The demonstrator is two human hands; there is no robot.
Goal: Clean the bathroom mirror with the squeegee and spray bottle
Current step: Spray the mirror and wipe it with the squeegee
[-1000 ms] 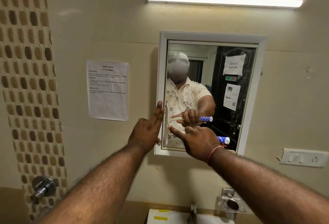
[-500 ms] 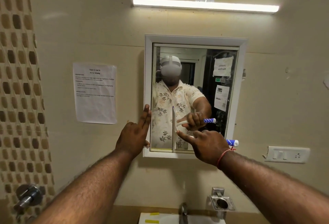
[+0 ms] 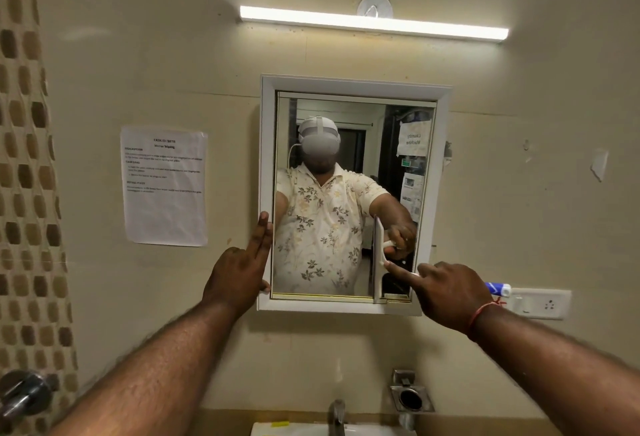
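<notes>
Squeegee (image 3: 378, 259) seemingly in right hand (image 3: 450, 293)

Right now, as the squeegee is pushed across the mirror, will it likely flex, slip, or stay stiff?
The squeegee blade looks thin and long, so its edge probably flexes slightly. The right hand grips the handle with a finger extended, likely limiting slip. The left hand braces the mirror frame, suggesting it may swing.

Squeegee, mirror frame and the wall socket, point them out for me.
squeegee (image 3: 378, 259): head view, on its upright white blade.
mirror frame (image 3: 353, 84): head view, on its white top rail.
wall socket (image 3: 547, 304): head view, on its white faceplate.
</notes>
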